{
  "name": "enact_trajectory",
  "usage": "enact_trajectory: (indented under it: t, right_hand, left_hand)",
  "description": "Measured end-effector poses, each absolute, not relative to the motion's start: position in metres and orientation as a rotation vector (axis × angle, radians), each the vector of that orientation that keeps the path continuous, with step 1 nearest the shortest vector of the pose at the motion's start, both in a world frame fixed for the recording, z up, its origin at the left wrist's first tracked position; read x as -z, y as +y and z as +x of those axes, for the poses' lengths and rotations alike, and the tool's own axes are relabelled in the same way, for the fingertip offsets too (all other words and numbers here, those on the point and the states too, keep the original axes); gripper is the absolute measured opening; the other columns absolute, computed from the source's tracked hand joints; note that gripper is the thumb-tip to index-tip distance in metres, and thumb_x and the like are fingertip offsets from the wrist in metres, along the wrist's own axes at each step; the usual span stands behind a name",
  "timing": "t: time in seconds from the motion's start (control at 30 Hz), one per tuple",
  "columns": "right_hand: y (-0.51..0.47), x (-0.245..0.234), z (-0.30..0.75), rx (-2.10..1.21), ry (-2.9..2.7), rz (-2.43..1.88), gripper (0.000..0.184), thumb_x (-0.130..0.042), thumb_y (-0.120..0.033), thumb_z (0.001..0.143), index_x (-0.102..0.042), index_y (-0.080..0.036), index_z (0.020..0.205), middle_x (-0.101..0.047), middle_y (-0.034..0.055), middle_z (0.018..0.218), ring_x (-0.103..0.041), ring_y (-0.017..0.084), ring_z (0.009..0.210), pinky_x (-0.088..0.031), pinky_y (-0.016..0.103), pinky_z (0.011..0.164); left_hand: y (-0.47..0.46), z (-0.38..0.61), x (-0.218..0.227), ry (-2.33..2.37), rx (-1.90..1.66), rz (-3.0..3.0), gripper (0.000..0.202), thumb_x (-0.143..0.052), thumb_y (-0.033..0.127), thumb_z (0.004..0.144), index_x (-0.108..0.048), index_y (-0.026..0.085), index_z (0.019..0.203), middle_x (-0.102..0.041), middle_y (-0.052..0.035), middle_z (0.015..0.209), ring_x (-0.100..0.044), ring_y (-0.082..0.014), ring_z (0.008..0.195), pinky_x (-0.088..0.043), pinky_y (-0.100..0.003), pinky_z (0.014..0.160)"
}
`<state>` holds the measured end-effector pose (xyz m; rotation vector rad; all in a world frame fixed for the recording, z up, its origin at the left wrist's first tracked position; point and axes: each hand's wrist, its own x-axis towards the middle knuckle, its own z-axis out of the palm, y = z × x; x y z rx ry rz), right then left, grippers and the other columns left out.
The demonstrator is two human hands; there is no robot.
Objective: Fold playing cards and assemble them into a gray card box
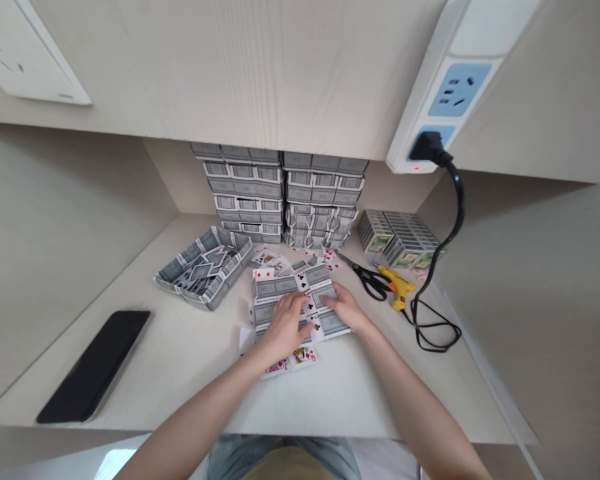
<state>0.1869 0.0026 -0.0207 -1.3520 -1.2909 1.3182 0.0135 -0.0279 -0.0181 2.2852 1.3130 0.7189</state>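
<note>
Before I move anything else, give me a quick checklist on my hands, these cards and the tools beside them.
1. Left hand on the card panel: ok, fingers spread on it.
2. Right hand at the panel's right side: ok; firmness of hold, cannot tell.
3. Panel's near edge free of other cards: not ok, face-up cards show there.
4. Scissors away from both hands: ok, lying to the right.
5. Glue gun hot: cannot tell.
6. Phone apart from the cards: ok.
</note>
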Motion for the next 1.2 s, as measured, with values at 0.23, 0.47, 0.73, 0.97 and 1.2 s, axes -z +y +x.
enact_trajectory:
  t: [0.23, 0.47, 0.73, 0.97, 1.2]
  right_hand:
    - [0.0027, 0.0234, 0.1844, -1.274, -1.318, -1.355, 0.028, -0.056, -0.025, 0.064, -0.055, -0.017, 0.091, -0.064, 0.0026, 0.089, -0.058, 0.021, 0.082, -0.044, 0.032, 0.075]
    - [0.0036, 0.0254, 0.1845, -1.272, -1.296, -1.384, 0.026, -0.056, -0.025, 0.064, -0.055, -0.017, 0.088, -0.064, 0.0026, 0.085, -0.058, 0.021, 0.081, -0.044, 0.033, 0.076]
    - [0.0049, 0.019, 0.185, -1.244, -1.292, -1.328, 0.029, -0.056, -0.025, 0.065, -0.055, -0.018, 0.092, -0.063, 0.0025, 0.09, -0.057, 0.02, 0.085, -0.042, 0.031, 0.078]
    - [0.0051, 0.02, 0.1848, -1.284, -1.253, -1.328, 0.026, -0.056, -0.028, 0.066, -0.054, -0.018, 0.09, -0.063, 0.0026, 0.088, -0.057, 0.02, 0.082, -0.043, 0.032, 0.076]
    - [0.0062, 0.0244, 0.1841, -1.22, -1.243, -1.365, 0.027, -0.057, -0.029, 0.065, -0.054, -0.018, 0.09, -0.063, 0.0034, 0.087, -0.057, 0.02, 0.082, -0.043, 0.033, 0.076]
  left_hand:
    - [-0.0274, 0.0152, 0.0209, 1.38, -0.779, 2.223, 0.039, -0.054, 0.019, 0.072, -0.04, 0.02, 0.109, -0.05, -0.0057, 0.111, -0.044, -0.0214, 0.106, -0.034, -0.039, 0.091]
    - [-0.0286, 0.0154, 0.0176, 1.351, -0.77, 2.243, 0.027, -0.053, 0.016, 0.071, -0.046, 0.022, 0.097, -0.05, -0.0043, 0.11, -0.045, -0.0214, 0.104, -0.035, -0.039, 0.088]
    - [-0.0288, 0.0171, 0.0192, 1.333, -0.76, 2.255, 0.027, -0.055, 0.015, 0.07, -0.049, 0.023, 0.095, -0.047, -0.0042, 0.113, -0.042, -0.0216, 0.108, -0.034, -0.039, 0.09]
    - [-0.0312, 0.0185, 0.0166, 1.325, -0.741, 2.29, 0.026, -0.054, 0.016, 0.071, -0.05, 0.023, 0.096, -0.046, -0.0051, 0.113, -0.042, -0.0223, 0.107, -0.034, -0.04, 0.089]
    - [-0.0311, 0.0174, 0.0181, 1.318, -0.744, 2.305, 0.025, -0.054, 0.016, 0.071, -0.052, 0.023, 0.095, -0.045, -0.0049, 0.119, -0.038, -0.0223, 0.114, -0.032, -0.041, 0.093]
